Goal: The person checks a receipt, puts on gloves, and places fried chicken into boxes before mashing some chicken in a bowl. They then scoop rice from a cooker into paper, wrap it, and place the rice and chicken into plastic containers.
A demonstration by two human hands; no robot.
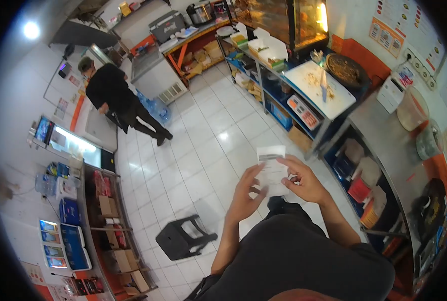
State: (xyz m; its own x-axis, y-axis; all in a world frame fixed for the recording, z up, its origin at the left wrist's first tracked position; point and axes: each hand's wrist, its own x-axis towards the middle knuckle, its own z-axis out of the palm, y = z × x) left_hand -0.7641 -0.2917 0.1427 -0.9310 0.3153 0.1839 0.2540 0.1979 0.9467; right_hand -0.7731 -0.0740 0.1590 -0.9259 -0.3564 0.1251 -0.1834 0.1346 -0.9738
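A white paper receipt (272,173) with faint print and a dark band near its top is held up in front of my chest. My left hand (247,193) is at its left edge, fingers curled against the paper. On the other side, my right hand (306,181) pinches the right edge, with the thumb lying over the front. The print is too small to read. Below the receipt is my dark shirt (303,251).
A black plastic stool (183,238) lies tipped on the tiled floor. A metal counter (371,130) runs along the right, beside a cutting board (316,90) with a knife and a scale (303,113). Another person (113,90) stands at the far left near a chest freezer (158,75). Shelves (100,226) line the left.
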